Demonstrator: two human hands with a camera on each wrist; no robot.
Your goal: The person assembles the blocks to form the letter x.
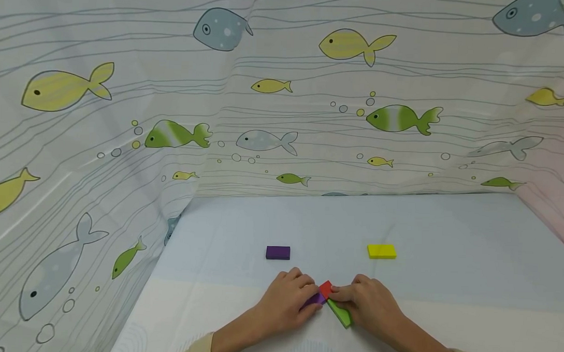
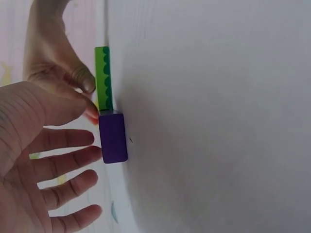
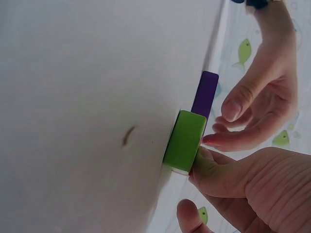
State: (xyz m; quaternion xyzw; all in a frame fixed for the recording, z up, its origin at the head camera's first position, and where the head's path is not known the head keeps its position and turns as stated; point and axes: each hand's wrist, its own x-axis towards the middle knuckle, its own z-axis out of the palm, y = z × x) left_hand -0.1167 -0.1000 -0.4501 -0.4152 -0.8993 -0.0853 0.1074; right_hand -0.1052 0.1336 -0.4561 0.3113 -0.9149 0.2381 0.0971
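A red block (image 1: 325, 289), a purple block (image 1: 313, 300) and a lime green block (image 1: 340, 313) meet at an angle on the table. My left hand (image 1: 290, 299) is spread around the purple block; its thumb stands apart from the block (image 2: 112, 138), and its fingers (image 2: 73, 160) extend beside it. A fingertip of my right hand (image 1: 371, 303) touches the red block. In the right wrist view, that hand's thumb (image 3: 211, 170) lies against or just behind the green block (image 3: 185, 138). Both hands largely hide the red block in the wrist views.
A dark purple block (image 1: 278, 253) lies farther back on the left, and a yellow block (image 1: 382, 251) lies farther back on the right. Fish-patterned cloth (image 1: 312, 112) stands around the pale tabletop (image 1: 224, 236) at the back and sides.
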